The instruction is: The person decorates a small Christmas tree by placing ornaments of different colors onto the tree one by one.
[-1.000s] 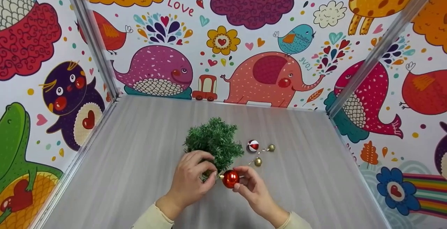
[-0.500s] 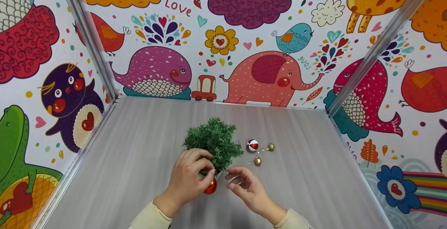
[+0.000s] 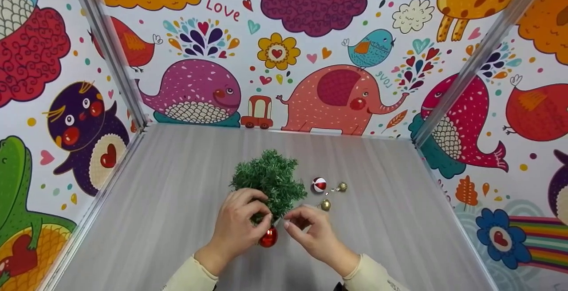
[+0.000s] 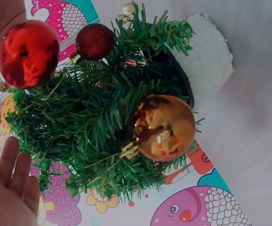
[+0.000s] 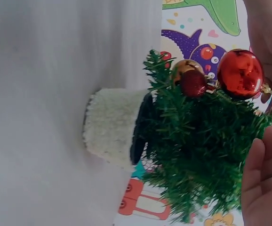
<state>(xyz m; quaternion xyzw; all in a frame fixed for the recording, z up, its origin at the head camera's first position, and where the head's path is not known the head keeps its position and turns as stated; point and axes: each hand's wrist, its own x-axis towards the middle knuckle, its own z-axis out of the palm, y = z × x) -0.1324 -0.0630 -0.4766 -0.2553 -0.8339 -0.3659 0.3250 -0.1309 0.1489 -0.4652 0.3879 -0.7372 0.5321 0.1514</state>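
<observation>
A small green artificial Christmas tree stands in a white fuzzy pot. A shiny red bauble hangs on the near side, between the hands. My left hand pinches with thumb and forefinger at the bauble's gold string, though the tips are partly hidden. Close by on the right, my right hand has its thumb and forefinger tips slightly apart beside the branches, with no visible object between them. In the left wrist view a gold bauble and a dark red bauble hang on the branches.
Right of the tree on the grey table lie a red-and-white striped bauble and two small gold balls with thin strings. Patterned cartoon panels with metal frame posts enclose the table.
The red bauble has gone from the right hand's fingers to hanging below the left fingertips. The right hand let go of it and drew its thumb and forefinger closer together near the branches.
</observation>
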